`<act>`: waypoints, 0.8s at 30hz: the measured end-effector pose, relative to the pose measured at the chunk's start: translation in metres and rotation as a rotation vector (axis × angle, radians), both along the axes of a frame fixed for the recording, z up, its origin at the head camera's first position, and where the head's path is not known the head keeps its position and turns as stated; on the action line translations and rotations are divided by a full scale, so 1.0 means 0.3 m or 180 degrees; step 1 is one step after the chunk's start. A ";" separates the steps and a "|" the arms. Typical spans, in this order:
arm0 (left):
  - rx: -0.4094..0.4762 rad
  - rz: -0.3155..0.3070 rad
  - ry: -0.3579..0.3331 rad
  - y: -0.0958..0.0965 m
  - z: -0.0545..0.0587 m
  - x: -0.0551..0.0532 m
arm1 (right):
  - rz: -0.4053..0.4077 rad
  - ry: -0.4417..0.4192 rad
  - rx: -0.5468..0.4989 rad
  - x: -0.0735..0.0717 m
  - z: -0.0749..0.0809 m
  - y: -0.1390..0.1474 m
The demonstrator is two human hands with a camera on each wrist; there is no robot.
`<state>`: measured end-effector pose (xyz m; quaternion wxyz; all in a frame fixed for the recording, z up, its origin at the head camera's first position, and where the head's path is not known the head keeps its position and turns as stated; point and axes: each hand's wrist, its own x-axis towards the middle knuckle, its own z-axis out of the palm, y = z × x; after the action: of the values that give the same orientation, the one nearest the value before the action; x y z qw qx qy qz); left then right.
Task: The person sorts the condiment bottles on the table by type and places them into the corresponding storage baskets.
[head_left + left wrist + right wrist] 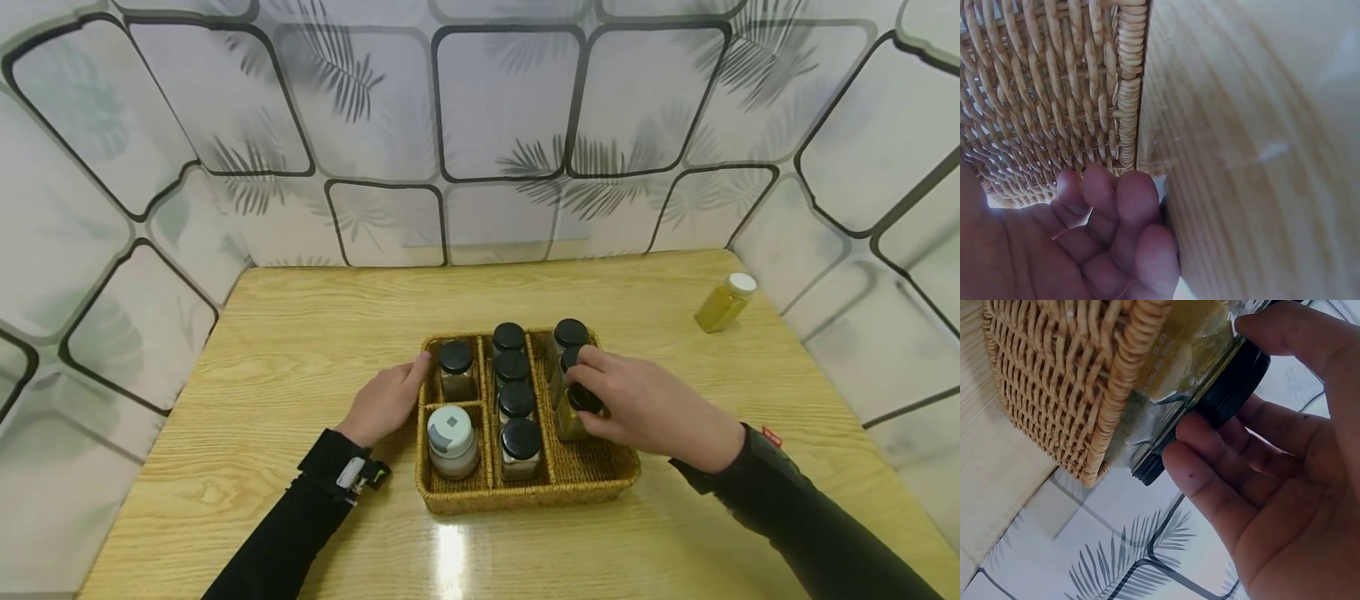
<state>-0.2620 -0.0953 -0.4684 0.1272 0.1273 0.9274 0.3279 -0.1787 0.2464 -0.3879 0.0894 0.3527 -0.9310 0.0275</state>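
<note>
A wicker basket with compartments stands on the table. My left hand holds its left side, thumb at the rim; in the left wrist view, bent fingertips touch the wall's lower edge. My right hand reaches into the right compartment and grips a black-lidded spice jar by its lid, thumb on one side. Yellowish contents show through this jar in the right wrist view. Behind it are two more black-lidded jars, the middle one partly hidden by my fingers.
Several black-lidded jars line the middle compartment. On the left are a black-lidded jar at the back and a white-lidded container in front. A yellow jar with a white lid stands apart on the table at back right.
</note>
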 end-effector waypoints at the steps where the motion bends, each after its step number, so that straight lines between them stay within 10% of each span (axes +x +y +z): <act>1: 0.0000 0.0004 0.0002 0.001 -0.001 0.000 | -0.0012 -0.0006 0.0011 0.001 -0.001 0.000; 24: -0.0026 0.0018 0.0035 0.000 -0.005 0.000 | -0.0017 0.0359 0.0025 0.012 0.051 0.015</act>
<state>-0.2621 -0.0952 -0.4698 0.1216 0.1259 0.9298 0.3237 -0.1752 0.2510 -0.3726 0.1405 0.3516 -0.9256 0.0036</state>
